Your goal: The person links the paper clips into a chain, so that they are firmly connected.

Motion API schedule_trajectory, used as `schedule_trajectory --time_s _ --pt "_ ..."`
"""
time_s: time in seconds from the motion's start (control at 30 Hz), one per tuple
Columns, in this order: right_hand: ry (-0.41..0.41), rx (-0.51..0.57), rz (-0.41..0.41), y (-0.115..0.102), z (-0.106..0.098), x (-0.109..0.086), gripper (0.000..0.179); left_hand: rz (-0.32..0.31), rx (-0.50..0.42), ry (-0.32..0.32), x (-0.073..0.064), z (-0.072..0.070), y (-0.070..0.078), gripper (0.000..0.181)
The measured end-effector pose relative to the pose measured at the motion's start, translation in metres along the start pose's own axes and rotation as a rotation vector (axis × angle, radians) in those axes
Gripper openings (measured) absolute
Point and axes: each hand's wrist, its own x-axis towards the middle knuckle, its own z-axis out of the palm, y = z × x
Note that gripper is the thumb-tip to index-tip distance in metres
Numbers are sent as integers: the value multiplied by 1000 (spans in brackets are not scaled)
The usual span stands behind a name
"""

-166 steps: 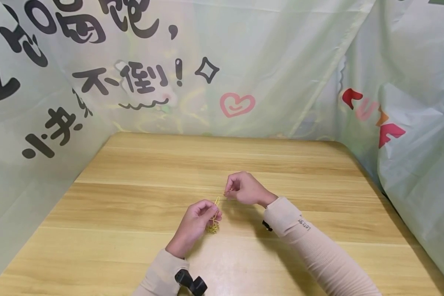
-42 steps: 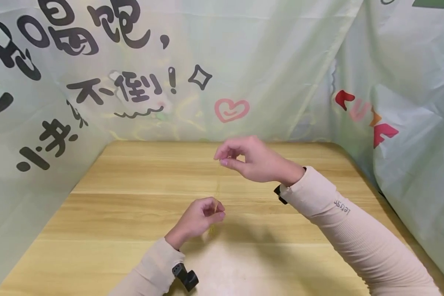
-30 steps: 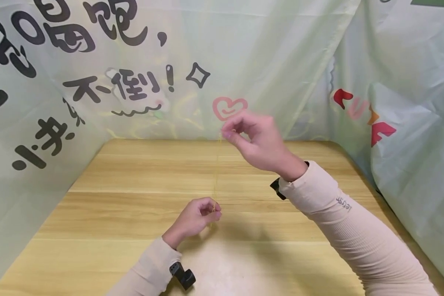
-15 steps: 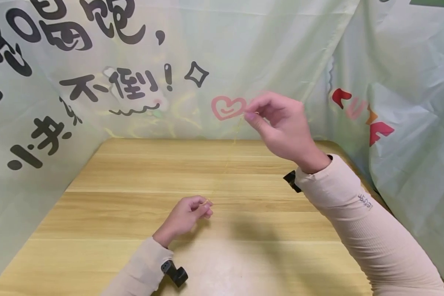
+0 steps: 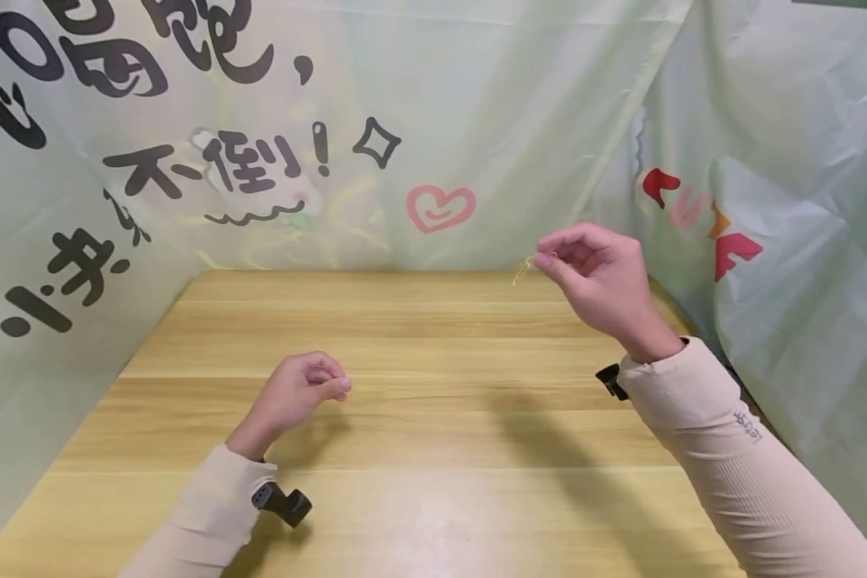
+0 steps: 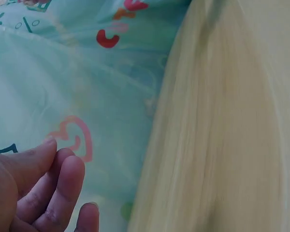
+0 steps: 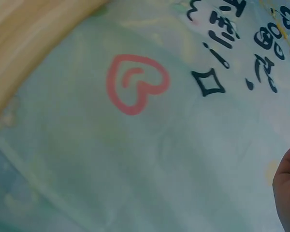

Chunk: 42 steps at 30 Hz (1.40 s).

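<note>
My right hand (image 5: 596, 277) is raised over the far right of the table and pinches a yellow paper clip chain (image 5: 523, 271) between thumb and fingertips. The chain hangs from the fingertips and blurs out against the wood lower down. In the right wrist view, linked clips of the chain (image 7: 280, 37) show at the top right corner, with part of the thumb (image 7: 288, 188) below. My left hand (image 5: 299, 393) hovers over the left middle of the table with loosely curled fingers. In the left wrist view, nothing shows between the left thumb (image 6: 31, 162) and the fingers.
A wooden table (image 5: 419, 482) spans the space below both hands. Pale green printed sheets (image 5: 520, 120) stand behind it and along both sides. Each sleeve carries a black wrist camera, such as the left camera (image 5: 282, 503).
My right hand has lifted the paper clip chain up, then carried it rightward and slightly down. My left hand has let go of the chain and moved left, away from it.
</note>
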Motion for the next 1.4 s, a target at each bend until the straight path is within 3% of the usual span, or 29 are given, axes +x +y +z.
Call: schedule_trajectory --time_s 0.2,0.47,0.57,0.7,0.8,0.87,1.0,1.07,1.2,1.4 --pt "-43 12 0 8 -1 -10 11 10 20 -57 1 14 -2 9" --pt "-101 -12 -69 5 7 -3 8 61 31 -106 3 39 -2 10" --pt "-97 38 -106 -2 11 1 9 64 -18 -159 2 48 -1 22" --pt "-78 122 -158 -16 18 7 18 68 -40 -252 -2 60 0 53" --pt "-84 173 -190 -24 23 11 18 87 -6 -305 -5 67 1 41" --pt "-88 192 -210 -27 24 13 17 107 24 -299 -5 70 2 27" --pt "-67 188 -231 -28 18 16 19 107 62 -227 -2 70 3 30" --pt "-52 170 -214 -25 13 15 22 61 60 -200 -2 67 2 32" --pt "-35 155 -128 -16 3 6 25 -24 58 -183 -3 57 -1 32" --pt "-25 141 -7 1 -7 -14 22 -52 83 -195 -7 40 -4 34"
